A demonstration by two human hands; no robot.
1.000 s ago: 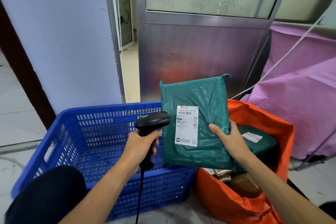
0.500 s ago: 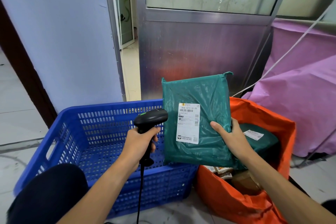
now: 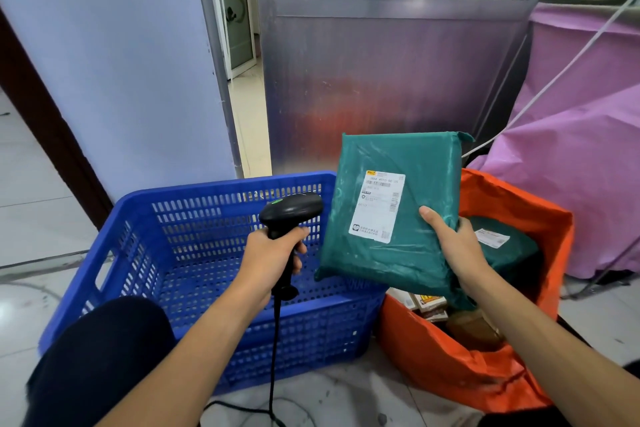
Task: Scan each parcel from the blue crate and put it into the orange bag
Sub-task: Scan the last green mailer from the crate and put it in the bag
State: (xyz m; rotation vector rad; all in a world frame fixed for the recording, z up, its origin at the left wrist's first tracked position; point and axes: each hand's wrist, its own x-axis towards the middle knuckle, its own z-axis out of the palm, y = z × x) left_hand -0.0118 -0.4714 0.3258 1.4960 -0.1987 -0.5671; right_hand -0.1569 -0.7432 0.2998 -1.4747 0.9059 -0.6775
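My right hand [image 3: 453, 246] grips a green plastic-wrapped parcel [image 3: 415, 198] by its right edge, its white label facing me. The parcel hangs tilted between the blue crate [image 3: 145, 218] and the orange bag [image 3: 450, 364]. My left hand [image 3: 270, 256] grips the handle of a black barcode scanner [image 3: 291, 210], whose head points right toward the parcel and sits a little left of it. Inside the bag lie another green parcel [image 3: 509, 250] with a label and some brown and printed packets. No parcel shows on the visible part of the crate's floor.
A metal door panel [image 3: 391, 80] stands behind the crate and bag. Purple fabric bags [image 3: 581, 163] fill the right side, with a white cord running across them. My dark-clad knee [image 3: 100, 357] covers the crate's near left corner. The scanner's cable [image 3: 275, 357] trails down to the tiled floor.
The green parcel has shifted right toward the orange bag and tilted, its lower left corner swinging up. The scanner hand stays nearly where it was.
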